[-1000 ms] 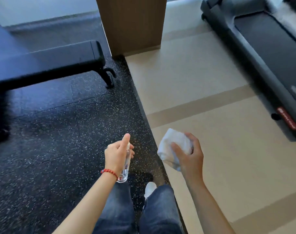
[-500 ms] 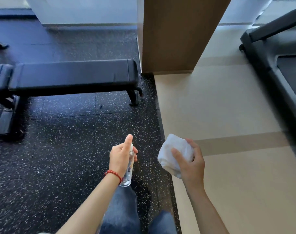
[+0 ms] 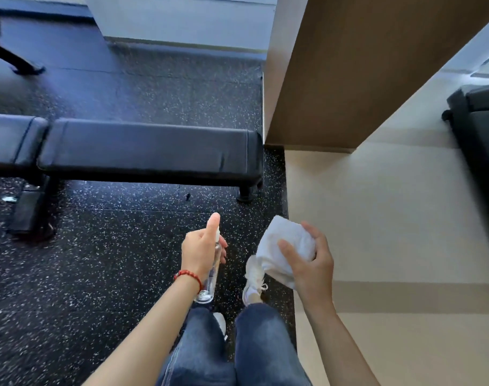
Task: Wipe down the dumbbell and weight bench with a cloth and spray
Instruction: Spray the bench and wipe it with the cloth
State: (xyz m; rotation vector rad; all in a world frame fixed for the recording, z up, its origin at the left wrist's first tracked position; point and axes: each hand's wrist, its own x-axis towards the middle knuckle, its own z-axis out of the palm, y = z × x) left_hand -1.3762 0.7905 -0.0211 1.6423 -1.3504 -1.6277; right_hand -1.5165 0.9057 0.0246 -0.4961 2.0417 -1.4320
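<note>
A black padded weight bench (image 3: 148,149) stretches across the speckled rubber floor ahead of me, its right end near a wooden pillar. My left hand (image 3: 201,250) grips a clear spray bottle (image 3: 209,282), index finger resting on the nozzle top. My right hand (image 3: 311,263) holds a bunched white cloth (image 3: 282,246) beside it. Both hands hover in front of my legs, well short of the bench. No dumbbell is in view.
A wooden pillar (image 3: 363,73) rises right of the bench. Beige flooring (image 3: 391,232) lies to the right, with a treadmill (image 3: 480,129) at the far right edge. Another machine's leg (image 3: 17,64) shows at top left. My jeans and white shoes are below.
The view has shifted forward and left; the bench now lies closer and more central, the treadmill has slid to the right edge. Both hands keep the same grips.
</note>
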